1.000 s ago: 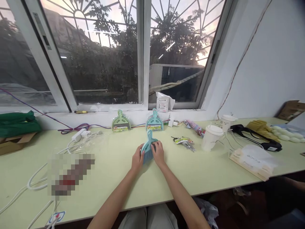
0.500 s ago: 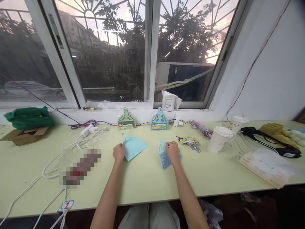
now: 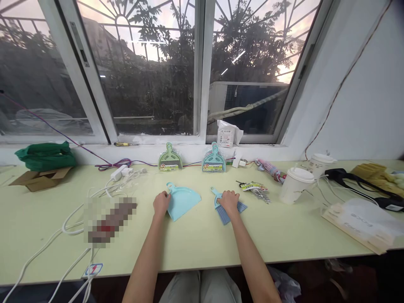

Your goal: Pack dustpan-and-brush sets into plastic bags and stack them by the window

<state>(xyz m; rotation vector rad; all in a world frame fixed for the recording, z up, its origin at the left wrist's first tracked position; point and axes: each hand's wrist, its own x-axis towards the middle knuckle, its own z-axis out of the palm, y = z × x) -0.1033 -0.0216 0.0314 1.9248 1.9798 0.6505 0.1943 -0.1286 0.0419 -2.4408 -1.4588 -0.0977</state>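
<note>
Cups (image 3: 295, 186), keys (image 3: 255, 190) right of brush (image 3: 224, 207) — dustpan (image 3: 182, 201) left.

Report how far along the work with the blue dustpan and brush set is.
Done: the blue dustpan and the small blue brush lie apart on the table. In hand: the left hand rests at the dustpan's edge, the right hand lies on the brush. Left: the packaged green set and packaged blue set by the window sill stand unopened.

Bare table (image 3: 195, 240) near the hands, cups (image 3: 293, 186) right, cables (image 3: 75, 219) left
</note>
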